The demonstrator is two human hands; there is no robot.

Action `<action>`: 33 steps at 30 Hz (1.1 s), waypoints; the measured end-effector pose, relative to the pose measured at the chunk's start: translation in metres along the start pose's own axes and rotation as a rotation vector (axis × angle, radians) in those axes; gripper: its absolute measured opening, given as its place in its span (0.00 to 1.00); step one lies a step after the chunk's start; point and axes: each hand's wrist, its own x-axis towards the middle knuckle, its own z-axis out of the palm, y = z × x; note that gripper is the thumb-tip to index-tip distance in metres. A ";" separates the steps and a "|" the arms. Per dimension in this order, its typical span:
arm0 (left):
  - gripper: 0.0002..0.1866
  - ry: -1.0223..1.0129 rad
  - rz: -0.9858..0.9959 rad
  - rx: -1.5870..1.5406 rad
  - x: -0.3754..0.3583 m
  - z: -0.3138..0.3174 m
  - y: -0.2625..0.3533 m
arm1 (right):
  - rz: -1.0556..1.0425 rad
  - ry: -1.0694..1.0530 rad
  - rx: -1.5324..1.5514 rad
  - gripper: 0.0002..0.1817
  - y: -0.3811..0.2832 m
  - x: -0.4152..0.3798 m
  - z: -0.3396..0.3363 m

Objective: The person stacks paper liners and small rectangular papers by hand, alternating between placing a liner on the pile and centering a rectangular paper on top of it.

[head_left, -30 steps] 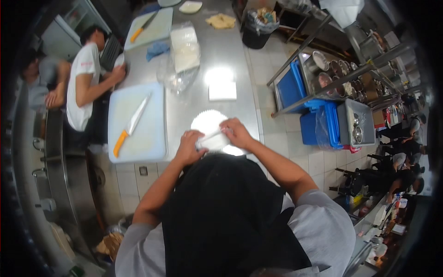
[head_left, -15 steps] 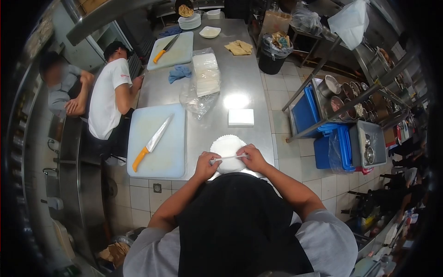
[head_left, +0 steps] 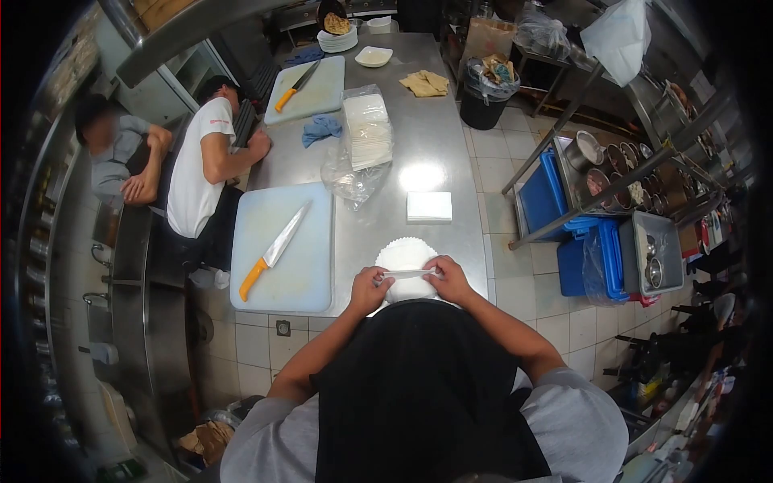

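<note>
My left hand (head_left: 369, 290) and my right hand (head_left: 448, 279) hold the two ends of a folded white paper strip (head_left: 409, 274) stretched between them. Right under it, at the near edge of the steel table (head_left: 435, 153), lies a round stack of white scalloped papers (head_left: 401, 256). My black apron hides the stack's near side.
A white cutting board (head_left: 302, 258) with an orange-handled knife (head_left: 274, 251) lies to the left. A folded white napkin pile (head_left: 429, 206) and a plastic bag of white papers (head_left: 364, 141) sit farther up. A person in a white shirt (head_left: 193, 173) leans on the table's left side. Blue bins (head_left: 584, 258) stand on the right.
The view has shifted, so the table sits lower in the frame. My hands have drawn the paper strip out flat and level between them, over the stack.
</note>
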 end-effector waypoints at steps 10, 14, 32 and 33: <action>0.17 0.018 0.022 0.037 0.000 0.003 -0.008 | -0.110 0.055 -0.019 0.09 0.013 -0.002 0.006; 0.18 -0.005 -0.020 0.125 -0.001 0.001 -0.010 | -0.163 0.079 -0.046 0.09 0.028 -0.001 0.012; 0.13 0.156 -0.180 -0.206 0.010 0.013 0.014 | 0.397 0.241 0.187 0.10 -0.004 0.031 0.019; 0.13 0.174 -0.176 -0.202 0.011 0.014 0.014 | 0.428 0.253 0.138 0.11 -0.002 0.036 0.020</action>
